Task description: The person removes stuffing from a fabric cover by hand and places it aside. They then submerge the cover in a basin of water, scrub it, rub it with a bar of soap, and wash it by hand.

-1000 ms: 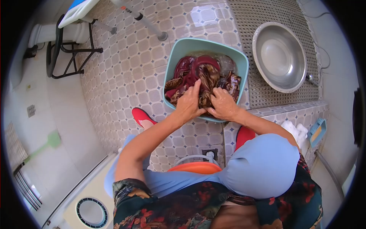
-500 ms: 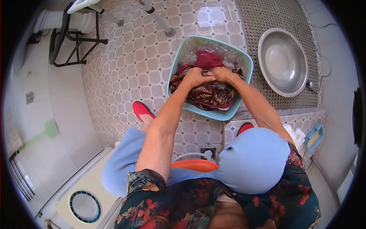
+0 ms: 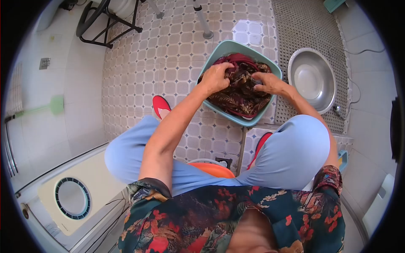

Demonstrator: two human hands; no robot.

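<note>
A dark red and brown patterned cloth [image 3: 240,99] lies bunched and wet in a light blue square basin [image 3: 222,49] on the tiled floor. My left hand [image 3: 218,77] is at the left part of the cloth, its fingers curled onto a red fold. On the right side, my right hand [image 3: 270,82] touches the cloth with thumb and fingers bent around a dark fold. The two hands are apart, with the middle of the cloth between them.
A steel bowl [image 3: 310,80] stands on a perforated mat [image 3: 291,25] to the right. Below me is an orange stool or tub [image 3: 211,169]. A black-framed chair [image 3: 110,29] and grey metal legs [image 3: 203,23] stand at the upper left.
My hands have moved apart from where they were close together on the cloth. The cloth is rearranged, covering more of the basin. The view has shifted slightly.
</note>
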